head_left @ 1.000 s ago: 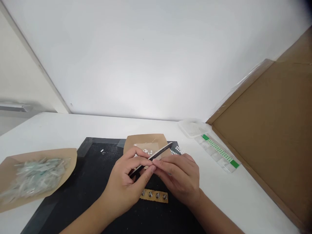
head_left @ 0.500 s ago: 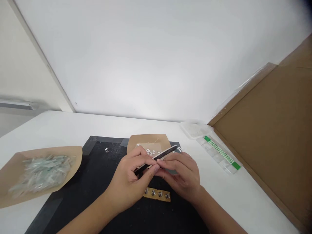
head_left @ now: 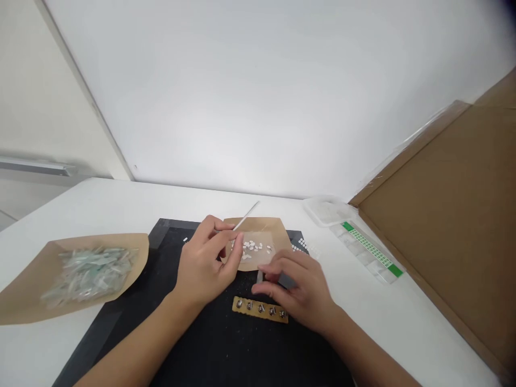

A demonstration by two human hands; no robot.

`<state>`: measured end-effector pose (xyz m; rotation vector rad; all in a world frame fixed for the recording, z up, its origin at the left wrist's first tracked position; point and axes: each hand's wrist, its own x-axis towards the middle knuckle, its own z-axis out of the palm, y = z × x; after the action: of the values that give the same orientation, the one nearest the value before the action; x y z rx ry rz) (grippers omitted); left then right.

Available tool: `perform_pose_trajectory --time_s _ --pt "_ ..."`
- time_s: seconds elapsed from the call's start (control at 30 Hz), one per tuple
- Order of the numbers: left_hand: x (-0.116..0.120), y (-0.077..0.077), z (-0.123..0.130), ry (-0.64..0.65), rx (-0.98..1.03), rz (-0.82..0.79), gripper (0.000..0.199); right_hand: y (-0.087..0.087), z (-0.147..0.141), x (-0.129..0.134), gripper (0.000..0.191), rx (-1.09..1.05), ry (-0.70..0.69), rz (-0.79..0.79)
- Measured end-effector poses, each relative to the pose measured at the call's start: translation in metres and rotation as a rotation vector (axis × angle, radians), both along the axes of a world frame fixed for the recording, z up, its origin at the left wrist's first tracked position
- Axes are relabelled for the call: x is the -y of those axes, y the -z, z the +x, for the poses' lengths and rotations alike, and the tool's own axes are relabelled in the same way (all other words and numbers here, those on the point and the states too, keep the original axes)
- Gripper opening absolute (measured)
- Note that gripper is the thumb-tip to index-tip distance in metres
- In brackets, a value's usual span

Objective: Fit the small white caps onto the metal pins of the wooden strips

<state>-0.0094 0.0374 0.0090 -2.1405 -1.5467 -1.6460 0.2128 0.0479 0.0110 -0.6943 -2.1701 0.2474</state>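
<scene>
My left hand [head_left: 209, 258] pinches a thin flat strip that looks like a nail file [head_left: 246, 215]; only its narrow pale edge shows, slanting up to the right. Between the thumb and fingers of my right hand [head_left: 294, 282] is a small pale translucent piece [head_left: 259, 277], its kind too small to make out. Just below the hands, a tan strip [head_left: 260, 309] carrying several shiny metal bits lies on the black mat [head_left: 193, 344]. Behind both hands sits a brown paper tray [head_left: 278, 228] with small white oval pieces [head_left: 252, 245] in it.
At left, another brown paper tray [head_left: 28, 285] holds a heap of clear packets [head_left: 94, 271]. White dots [head_left: 300, 245] lie at the mat's far right corner. A clear case with a green label [head_left: 373, 250] and a translucent lid [head_left: 326, 209] lie right, beside a cardboard panel [head_left: 443, 231].
My hands have drawn apart. The file has turned edge-on in my left hand and shifted up and left. My right hand has come down slightly, and the view has shifted a little.
</scene>
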Motion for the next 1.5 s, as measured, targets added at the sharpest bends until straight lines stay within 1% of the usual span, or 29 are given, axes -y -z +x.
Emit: perform_pose_trajectory --time_s 0.07,0.13,0.2,0.33,0.4,0.53,0.67,1.3,1.5 --pt "-0.003 0.004 -0.002 -0.075 -0.023 0.013 0.014 0.003 -0.005 0.005 0.029 0.087 -0.044 -0.149" --pt "-0.004 0.007 -0.001 -0.106 -0.022 0.007 0.015 0.006 -0.010 0.011 0.034 0.169 -0.041 -0.196" --pt "-0.003 0.007 0.001 -0.103 -0.014 0.007 0.015 0.008 -0.014 0.017 0.038 0.229 -0.019 -0.177" --pt "0.000 0.004 0.005 -0.068 -0.001 0.025 0.013 0.012 -0.019 0.022 0.042 0.297 0.011 -0.046" --pt "0.000 0.003 0.006 -0.062 -0.001 0.034 0.014 0.013 -0.021 0.022 0.043 0.338 0.015 -0.009" --pt "-0.001 0.003 0.007 -0.075 0.002 0.050 0.018 0.016 -0.022 0.020 0.046 0.384 0.022 -0.012" --pt "-0.002 0.003 0.007 -0.073 0.018 0.052 0.018 0.018 -0.021 0.019 0.050 0.400 0.026 -0.006" --pt "0.000 0.002 0.008 -0.046 0.047 0.048 0.018 0.020 -0.023 0.018 0.049 0.467 0.007 -0.007" --pt "-0.001 0.004 0.007 -0.050 0.048 0.029 0.017 0.022 -0.019 0.016 0.052 0.458 0.003 0.030"
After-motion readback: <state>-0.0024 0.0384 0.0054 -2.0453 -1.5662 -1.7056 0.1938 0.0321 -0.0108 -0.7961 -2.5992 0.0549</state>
